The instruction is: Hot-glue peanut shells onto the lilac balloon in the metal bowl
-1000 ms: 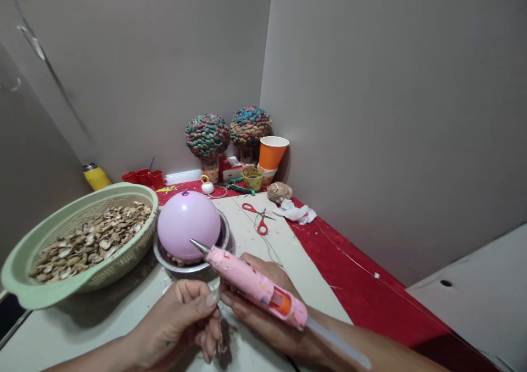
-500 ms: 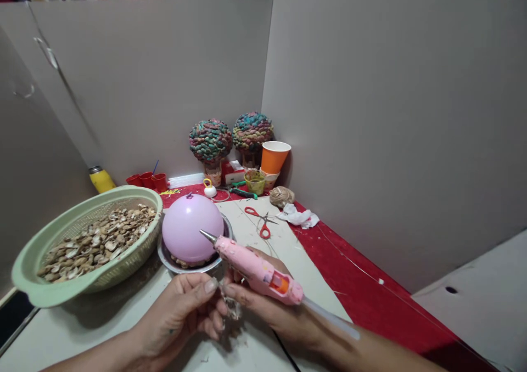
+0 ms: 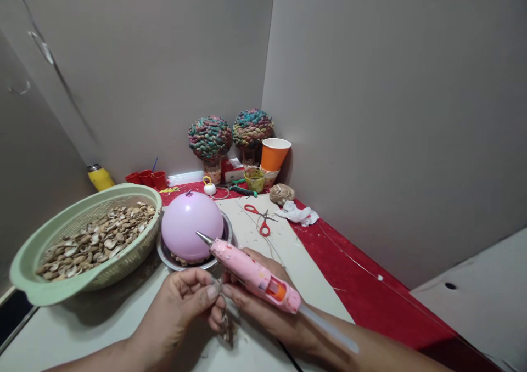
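Observation:
My right hand [image 3: 263, 309] is wrapped round a pink hot glue gun [image 3: 251, 273], its metal nozzle aimed up and left and a clear glue stick [image 3: 329, 329] trailing from the back. My left hand [image 3: 177, 309] is closed in a pinch beside the right fingertips. What it pinches is small and mostly hidden. Below the fingers is a blurred brownish bit [image 3: 226, 331], which I cannot make out for certain. Behind the hands, a lilac balloon [image 3: 189, 224] rests in a metal bowl [image 3: 229, 235], with shells along its lower edge. The nozzle tip overlaps the balloon in view; contact is unclear.
A green basket [image 3: 20, 281] of nutshells [image 3: 99, 240] stands at left. Red-handled scissors [image 3: 261, 218], a twine ball [image 3: 282, 194] and white tissue [image 3: 298, 214] lie at right. Behind are pliers [image 3: 244, 191], an orange cup [image 3: 275, 155] and two colourful shell-covered trees [image 3: 209, 139].
The view has shifted slightly. My hands stay together, and the glue gun is tilted a little differently. The brownish bit under my left fingers appears lower.

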`<state>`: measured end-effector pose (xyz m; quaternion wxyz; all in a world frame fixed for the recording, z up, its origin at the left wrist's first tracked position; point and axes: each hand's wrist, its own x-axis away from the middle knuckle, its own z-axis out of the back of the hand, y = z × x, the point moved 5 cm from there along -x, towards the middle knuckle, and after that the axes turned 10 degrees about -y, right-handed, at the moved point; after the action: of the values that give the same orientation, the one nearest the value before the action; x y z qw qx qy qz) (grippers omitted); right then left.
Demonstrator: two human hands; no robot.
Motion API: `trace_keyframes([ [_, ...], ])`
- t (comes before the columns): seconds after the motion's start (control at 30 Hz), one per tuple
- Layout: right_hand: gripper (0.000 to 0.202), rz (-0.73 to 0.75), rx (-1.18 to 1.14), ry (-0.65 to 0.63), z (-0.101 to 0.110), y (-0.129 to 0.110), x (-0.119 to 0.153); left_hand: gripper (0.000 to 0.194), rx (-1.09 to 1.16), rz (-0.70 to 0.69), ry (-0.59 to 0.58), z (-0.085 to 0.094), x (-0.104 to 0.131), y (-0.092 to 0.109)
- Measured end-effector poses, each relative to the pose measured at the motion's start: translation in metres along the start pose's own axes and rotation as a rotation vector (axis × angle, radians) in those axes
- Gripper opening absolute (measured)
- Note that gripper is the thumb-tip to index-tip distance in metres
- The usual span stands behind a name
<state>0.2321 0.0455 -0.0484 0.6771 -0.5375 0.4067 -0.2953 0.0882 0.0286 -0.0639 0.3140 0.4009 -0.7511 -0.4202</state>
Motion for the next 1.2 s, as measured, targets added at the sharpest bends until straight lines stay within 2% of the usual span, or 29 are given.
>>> trace_keyframes([
  [0.17,0.017,0.029,0.031,0.010,-0.001,0.000,-0.002,0.026,-0.078,-0.051,-0.002,-0.003,0.003,0.000],
  [0.33,0.020,0.035,-0.029,-0.072,-0.002,0.005,-0.003,0.026,-0.062,-0.059,-0.040,-0.001,-0.001,-0.005],
  [0.5,0.019,0.066,0.032,0.012,0.005,0.004,-0.002,0.026,-0.071,-0.055,-0.052,-0.001,-0.004,-0.004],
  [0.7,0.023,-0.024,-0.205,-0.080,-0.003,0.010,-0.003,0.022,-0.008,-0.059,-0.034,-0.003,-0.004,0.002],
  [0.8,0.024,-0.043,-0.106,-0.023,0.001,0.009,-0.003,0.019,0.041,-0.041,-0.039,-0.002,-0.003,-0.005],
  [0.9,0.017,0.006,0.005,0.007,0.003,0.006,-0.005,0.015,0.025,-0.045,0.007,0.002,0.000,-0.009],
  [1.0,0.013,0.029,0.036,0.004,0.003,0.005,-0.006,0.016,-0.091,-0.078,0.048,0.004,0.002,-0.005],
  [1.07,0.014,0.020,0.026,0.004,0.001,0.005,-0.005,0.019,-0.142,-0.087,0.035,0.002,0.002,-0.001],
  [1.2,0.017,-0.007,-0.061,0.015,0.000,-0.004,-0.002,0.025,-0.157,-0.099,0.045,0.002,0.000,0.009],
])
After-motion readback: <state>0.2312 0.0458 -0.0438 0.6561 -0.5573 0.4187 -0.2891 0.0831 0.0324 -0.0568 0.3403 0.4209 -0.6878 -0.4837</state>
